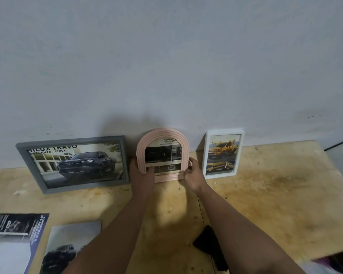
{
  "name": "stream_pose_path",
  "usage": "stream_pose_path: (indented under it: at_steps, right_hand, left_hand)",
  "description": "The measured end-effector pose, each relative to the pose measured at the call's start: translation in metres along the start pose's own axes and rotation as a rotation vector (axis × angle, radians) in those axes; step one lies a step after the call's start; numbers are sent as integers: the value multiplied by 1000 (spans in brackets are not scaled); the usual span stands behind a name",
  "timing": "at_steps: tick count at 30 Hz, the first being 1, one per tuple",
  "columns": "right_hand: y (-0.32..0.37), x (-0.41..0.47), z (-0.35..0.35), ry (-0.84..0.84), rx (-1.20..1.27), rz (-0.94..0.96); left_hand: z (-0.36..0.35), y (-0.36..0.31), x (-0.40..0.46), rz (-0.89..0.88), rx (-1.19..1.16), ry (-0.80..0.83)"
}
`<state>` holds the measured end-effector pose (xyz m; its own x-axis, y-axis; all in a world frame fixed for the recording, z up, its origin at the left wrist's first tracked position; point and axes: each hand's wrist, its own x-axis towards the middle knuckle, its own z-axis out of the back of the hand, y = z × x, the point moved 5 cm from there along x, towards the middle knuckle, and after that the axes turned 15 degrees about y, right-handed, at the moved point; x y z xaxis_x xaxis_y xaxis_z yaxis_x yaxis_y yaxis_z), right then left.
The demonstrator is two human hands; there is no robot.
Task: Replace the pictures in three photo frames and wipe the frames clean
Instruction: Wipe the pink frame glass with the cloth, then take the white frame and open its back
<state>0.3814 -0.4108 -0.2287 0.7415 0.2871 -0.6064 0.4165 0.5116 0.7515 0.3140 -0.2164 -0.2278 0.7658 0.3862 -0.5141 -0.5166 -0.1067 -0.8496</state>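
Observation:
Three frames lean against the wall on a plywood table. A pink arched frame stands in the middle with a car-interior picture inside. My left hand grips its lower left side, thumb on the front. My right hand grips its lower right corner. At the left stands a grey frame with a dark pickup picture. A white frame at the right holds a yellow truck picture.
Two loose car pictures lie at the front left, one with dark text panels, one showing a dark pickup. A black cloth lies between my forearms near the front edge. The grey wall rises right behind the frames.

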Motion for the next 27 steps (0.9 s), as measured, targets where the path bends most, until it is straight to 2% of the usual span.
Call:
stream_pose_path:
  at_steps: [3, 7, 11, 14, 19, 23, 27]
  right_hand:
    - [-9, -9, 7, -26, -54, -6]
    - [-45, -21, 28, -90, -84, 7]
    - [-86, -41, 69, -273, 28, 26]
    - [-96, -55, 111, -405, 51, 3]
    - [-82, -51, 175, -510, 143, 51]
    - [-69, -26, 206, -463, 280, 95]
    - [-71, 5, 207, -231, 335, 99]
  left_hand:
    - [3, 6, -13, -49, -2, -72]
    - [-13, 35, -38, 72, 29, -71]
    - [-66, 50, -56, 129, 78, 187]
    - [-120, 33, -65, 89, 190, 377]
    - [-197, -8, -59, 11, 252, 406]
    - [-227, -2, -22, 66, 128, 330]
    - [-240, 5, -1, 40, 160, 300]
